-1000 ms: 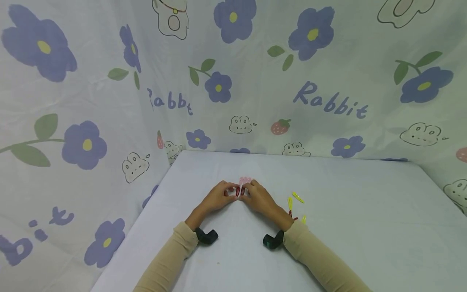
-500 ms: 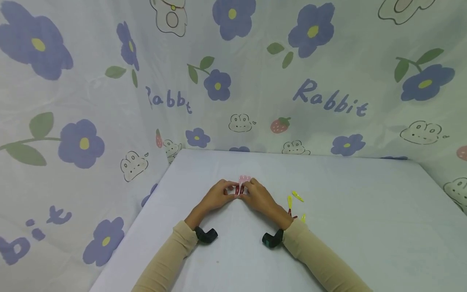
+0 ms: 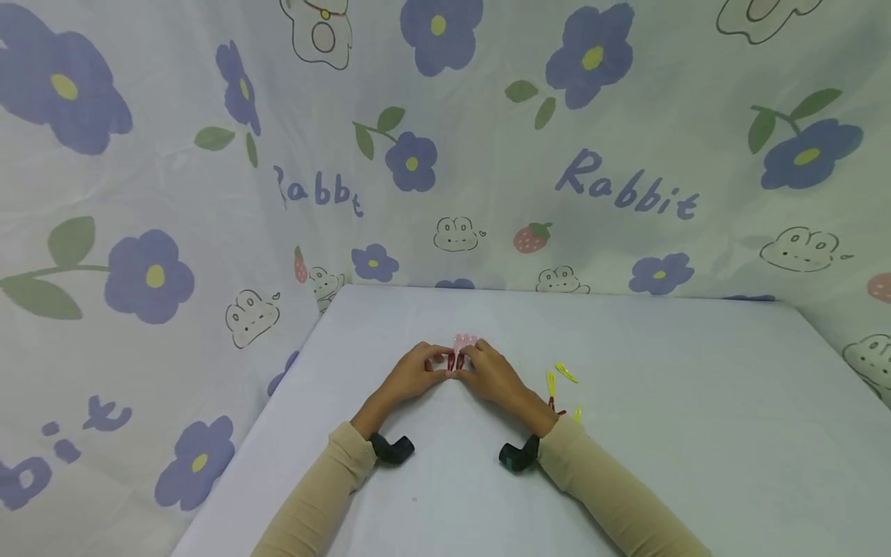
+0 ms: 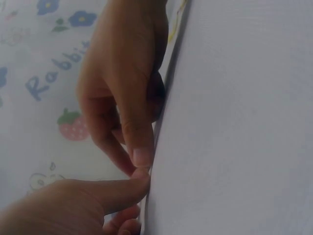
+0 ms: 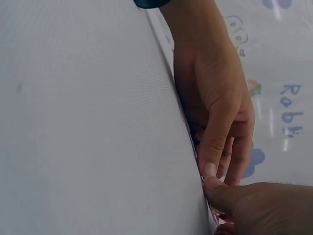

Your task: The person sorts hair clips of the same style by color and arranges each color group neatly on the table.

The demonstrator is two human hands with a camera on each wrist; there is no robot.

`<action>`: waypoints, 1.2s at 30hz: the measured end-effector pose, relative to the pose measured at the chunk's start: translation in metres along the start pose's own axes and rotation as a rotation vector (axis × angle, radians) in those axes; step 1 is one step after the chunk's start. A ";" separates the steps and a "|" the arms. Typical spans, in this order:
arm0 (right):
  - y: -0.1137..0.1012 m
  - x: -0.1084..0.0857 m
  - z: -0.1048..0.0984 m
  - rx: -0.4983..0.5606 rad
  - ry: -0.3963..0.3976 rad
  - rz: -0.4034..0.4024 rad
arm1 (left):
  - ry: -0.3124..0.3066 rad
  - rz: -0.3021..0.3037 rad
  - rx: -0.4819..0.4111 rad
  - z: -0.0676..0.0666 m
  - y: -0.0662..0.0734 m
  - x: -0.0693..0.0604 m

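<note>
A pale pink card with a scalloped top lies on the table between the two hands. Two red hair clips, a left one and a right one, stand side by side against it. My left hand holds the left clip between thumb and fingertips, one at each end. My right hand likewise pinches the right clip. In the left wrist view, the thumbs of the left hand and right hand meet at the tips. Fingers hide most of the card.
Right of the right hand lie several yellow hair clips and some red ones, partly behind the forearm. The white table ends at a printed cloth backdrop. Black wrist-worn devices sit below both hands.
Both hands keep the same hold on the clips at the card. The head view has shifted slightly; the loose clips lie as before.
</note>
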State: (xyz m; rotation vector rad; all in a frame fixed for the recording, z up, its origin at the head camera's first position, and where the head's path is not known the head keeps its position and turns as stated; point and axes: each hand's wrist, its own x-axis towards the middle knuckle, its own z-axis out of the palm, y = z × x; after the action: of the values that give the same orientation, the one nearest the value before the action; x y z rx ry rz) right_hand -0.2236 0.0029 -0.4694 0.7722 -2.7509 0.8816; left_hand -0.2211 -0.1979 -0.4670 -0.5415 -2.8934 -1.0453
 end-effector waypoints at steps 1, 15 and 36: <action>0.000 -0.001 0.000 -0.002 0.000 -0.001 | -0.001 -0.001 -0.001 0.000 0.000 0.000; 0.004 -0.006 0.001 -0.011 -0.018 0.047 | -0.018 0.002 -0.003 0.007 0.001 0.000; -0.004 -0.014 -0.079 0.080 -0.171 0.068 | 0.002 -0.018 -0.003 0.002 -0.003 0.002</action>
State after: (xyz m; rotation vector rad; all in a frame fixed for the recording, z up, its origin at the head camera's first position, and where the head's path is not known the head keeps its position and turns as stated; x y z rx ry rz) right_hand -0.2106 0.0522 -0.4069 0.8067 -2.9217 0.9882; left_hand -0.2233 -0.1982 -0.4704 -0.5147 -2.9005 -1.0526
